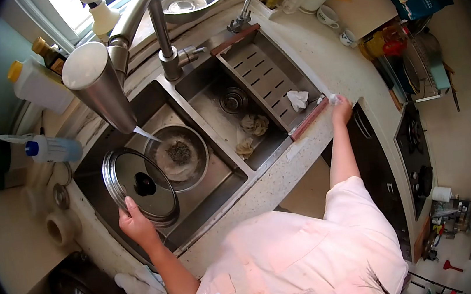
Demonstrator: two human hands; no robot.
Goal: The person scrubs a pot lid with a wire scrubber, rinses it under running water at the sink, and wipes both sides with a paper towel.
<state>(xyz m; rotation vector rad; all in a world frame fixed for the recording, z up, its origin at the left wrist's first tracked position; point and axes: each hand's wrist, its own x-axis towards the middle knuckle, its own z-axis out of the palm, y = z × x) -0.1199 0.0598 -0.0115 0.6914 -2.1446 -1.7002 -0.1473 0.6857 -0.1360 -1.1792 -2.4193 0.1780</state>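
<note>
My left hand (137, 222) grips the rim of a round glass lid (161, 185) with a black knob, tilted over the left sink basin (204, 201). Behind the lid, a metal pot (196, 172) sits in that basin with cloudy water and a dark clump inside. Water runs into it from the faucet (95, 85). At the front right corner of the sink, my right hand (341, 108) is closed on something small and whitish that I cannot make out. A crumpled white tissue (298, 100) lies on the slotted metal tray (265, 76) beside it.
Crumpled cloths (254, 124) lie in the right basin. Bottles (40, 86) and a spray bottle (97, 14) stand behind the sink, near a metal bowl (188, 0). A blue-capped bottle (53, 149) is at the left. Cups (327, 16) stand at the back right, the stove (415, 151) further right.
</note>
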